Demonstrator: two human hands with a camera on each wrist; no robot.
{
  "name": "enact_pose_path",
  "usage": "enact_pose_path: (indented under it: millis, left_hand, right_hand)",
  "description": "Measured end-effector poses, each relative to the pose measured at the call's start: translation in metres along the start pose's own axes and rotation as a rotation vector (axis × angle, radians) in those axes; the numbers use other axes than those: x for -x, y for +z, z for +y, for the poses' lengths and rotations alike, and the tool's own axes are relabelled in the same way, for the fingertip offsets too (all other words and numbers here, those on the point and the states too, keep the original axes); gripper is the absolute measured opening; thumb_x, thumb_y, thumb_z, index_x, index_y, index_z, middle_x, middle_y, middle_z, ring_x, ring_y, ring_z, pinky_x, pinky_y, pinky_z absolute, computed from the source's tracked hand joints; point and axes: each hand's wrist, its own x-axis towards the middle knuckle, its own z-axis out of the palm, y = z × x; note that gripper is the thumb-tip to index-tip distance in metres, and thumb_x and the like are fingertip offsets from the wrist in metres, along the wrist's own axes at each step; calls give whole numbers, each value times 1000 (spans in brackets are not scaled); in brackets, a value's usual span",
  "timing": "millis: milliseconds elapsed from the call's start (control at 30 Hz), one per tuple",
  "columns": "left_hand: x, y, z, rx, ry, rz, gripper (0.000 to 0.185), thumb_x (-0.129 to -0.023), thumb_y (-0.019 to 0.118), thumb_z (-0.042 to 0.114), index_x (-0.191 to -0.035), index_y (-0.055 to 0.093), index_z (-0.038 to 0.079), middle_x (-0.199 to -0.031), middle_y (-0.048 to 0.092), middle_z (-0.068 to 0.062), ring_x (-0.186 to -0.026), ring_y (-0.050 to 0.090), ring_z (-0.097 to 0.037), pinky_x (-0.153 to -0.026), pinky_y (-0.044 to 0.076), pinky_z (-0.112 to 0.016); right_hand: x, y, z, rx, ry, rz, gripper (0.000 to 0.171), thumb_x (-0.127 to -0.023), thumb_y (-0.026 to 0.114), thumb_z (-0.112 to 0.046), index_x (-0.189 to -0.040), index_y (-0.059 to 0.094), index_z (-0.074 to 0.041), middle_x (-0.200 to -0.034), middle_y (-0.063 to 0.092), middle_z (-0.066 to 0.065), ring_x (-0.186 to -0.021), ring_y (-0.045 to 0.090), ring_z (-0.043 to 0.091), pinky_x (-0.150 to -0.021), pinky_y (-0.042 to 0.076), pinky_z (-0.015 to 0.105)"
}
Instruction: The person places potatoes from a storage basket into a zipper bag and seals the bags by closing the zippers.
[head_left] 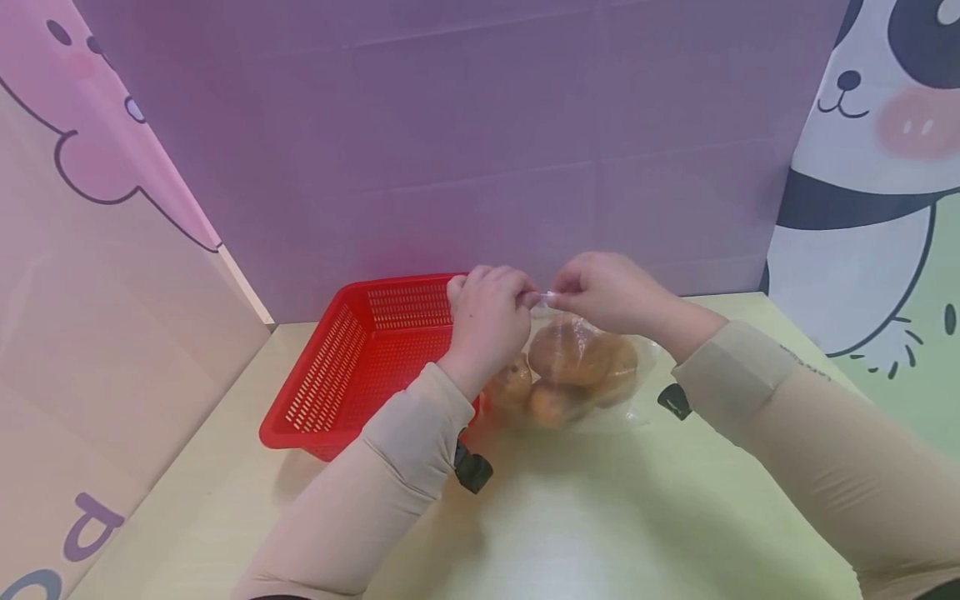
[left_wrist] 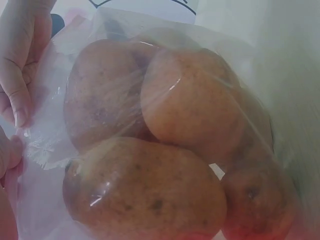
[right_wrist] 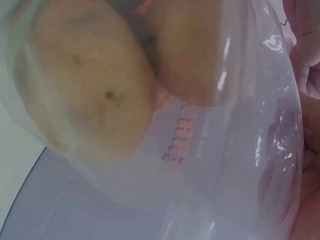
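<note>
A pink cartoon panel [head_left: 112,250] stood at far left, a purple wall [head_left: 487,125] behind. A red basket [head_left: 352,367] sat on the pale table [head_left: 585,517], nothing visible inside it, its right side touching or just beside the bag. The left hand [head_left: 487,321] was raised above the basket's right edge, fingers curled, pinching the gathered top of a clear plastic bag [head_left: 626,392]. The right hand [head_left: 607,292] met it from the other side, also pinching the bag's top, so both hands gripped the same twisted plastic between them. The bag sat on the table just right of the basket, below the hands, holding several brown potatoes [head_left: 570,354]. In the left wrist view, four potatoes [left_wrist: 150,190] pressed against the film, with fingers [left_wrist: 20,65] on the bag's edge at left. In the right wrist view, two potatoes [right_wrist: 85,85] showed through the plastic, faint red print on the film below them; fingers at the right edge were blurred. A panda panel [head_left: 877,192] stood at far right.
</note>
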Motion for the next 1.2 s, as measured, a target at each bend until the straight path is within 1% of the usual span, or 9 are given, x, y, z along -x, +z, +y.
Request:
enact_pose_path:
  millis: [200,433,567,700,833,1000,1200]
  left_hand:
    - [-1,-1,0,5,-14,-4,6,-89,67,20,-85,71,20,-87,66,10,-95,51,-16,-85,29,-42]
    - [-2,-3,0,25,-41,-32,6,-90,67,21,-88,72,20,-89,66,10,-98,51,-16,-87,28,-43]
    - [-3,-3,0,27,-40,-43,6,-90,67,22,-87,72,20,-89,67,10,-98,51,-16,-88,28,-44]
    - [-3,-4,-2,43,-65,-54,5,-90,67,20,-87,72,20,-89,66,10,-100,50,-16,-90,27,-44]
    - [-2,-4,-5,73,-99,-65,5,-90,67,20,-88,72,19,-88,66,9,-101,50,-16,-92,26,-45]
    - [-2,-6,-7,82,-110,-67,5,-90,67,20,-88,72,19,-88,66,9,-100,49,-16,-92,26,-44]
    - [0,-6,-13,91,-116,-68,6,-90,66,19,-88,72,19,-88,65,8,-99,50,-16,-92,26,-45]
  right_hand:
    - [1,-2,3,-14,-28,-7,17,-92,64,-20,-98,72,-6,-93,70,5,-90,61,24,-81,48,42]
    - [5,-4,6,-28,-17,-8,17,-92,65,-20,-97,72,-6,-94,68,5,-88,59,23,-79,47,40]
    - [6,-4,9,-15,-35,3,16,-91,65,-19,-97,73,-6,-93,68,5,-88,59,23,-79,47,41]
    - [7,-4,11,13,-38,19,15,-91,64,-17,-97,73,-6,-94,68,6,-89,60,24,-80,47,42]
    - [9,-5,15,16,-29,22,15,-91,64,-17,-98,73,-5,-95,68,6,-88,60,24,-79,47,42]
    - [11,-7,16,6,-23,13,16,-92,64,-18,-98,73,-6,-95,68,6,-89,60,24,-80,47,43]
    - [13,-7,18,-15,-5,18,15,-91,65,-17,-97,73,-7,-95,68,6,-89,59,24,-81,47,42]
